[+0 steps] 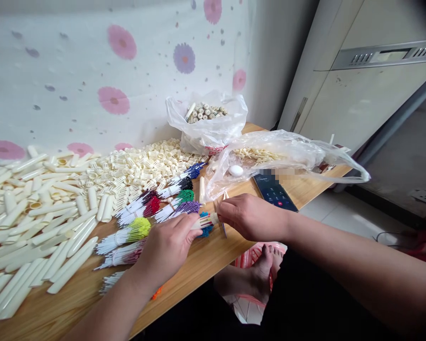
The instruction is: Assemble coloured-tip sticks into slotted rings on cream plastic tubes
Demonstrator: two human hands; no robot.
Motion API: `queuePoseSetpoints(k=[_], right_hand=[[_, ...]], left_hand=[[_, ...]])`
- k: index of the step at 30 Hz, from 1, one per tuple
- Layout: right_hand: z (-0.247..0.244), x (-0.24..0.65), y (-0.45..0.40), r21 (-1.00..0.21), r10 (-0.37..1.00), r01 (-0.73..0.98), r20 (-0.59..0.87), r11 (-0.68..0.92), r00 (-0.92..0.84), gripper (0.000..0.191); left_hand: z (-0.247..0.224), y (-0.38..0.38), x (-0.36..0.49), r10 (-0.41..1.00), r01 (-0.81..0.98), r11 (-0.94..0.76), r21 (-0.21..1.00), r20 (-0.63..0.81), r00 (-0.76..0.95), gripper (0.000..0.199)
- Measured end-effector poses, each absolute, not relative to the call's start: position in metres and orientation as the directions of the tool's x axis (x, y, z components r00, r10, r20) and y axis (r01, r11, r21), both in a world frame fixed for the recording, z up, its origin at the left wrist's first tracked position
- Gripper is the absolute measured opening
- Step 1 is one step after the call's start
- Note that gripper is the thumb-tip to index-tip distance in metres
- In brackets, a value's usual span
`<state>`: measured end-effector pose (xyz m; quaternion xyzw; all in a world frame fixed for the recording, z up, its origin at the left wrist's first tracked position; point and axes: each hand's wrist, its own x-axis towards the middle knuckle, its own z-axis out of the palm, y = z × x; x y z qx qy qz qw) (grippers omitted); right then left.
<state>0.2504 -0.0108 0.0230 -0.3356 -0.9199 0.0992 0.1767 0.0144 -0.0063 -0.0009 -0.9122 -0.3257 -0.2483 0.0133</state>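
Left of the phone, a slotted tube stretches lengthwise between left hand, fingers wrapped round it, and right hand, fingers pinching its end.

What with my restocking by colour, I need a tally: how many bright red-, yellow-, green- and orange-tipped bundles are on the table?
Bright red bundle: 1
Yellow bundle: 1
Green bundle: 1
Orange bundle: 1, partly hidden by the left forearm
Total: 4
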Motion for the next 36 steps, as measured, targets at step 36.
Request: queuePoseSetpoints(k=[36], right_hand=[[0.007,0.223,-0.011,-0.859,0.896,0.286,0.352,0.425,-0.271,0.032]], left_hand=[[0.006,-0.021,0.031,0.826,0.186,0.108,0.977,-0.192,0.53,0.026]])
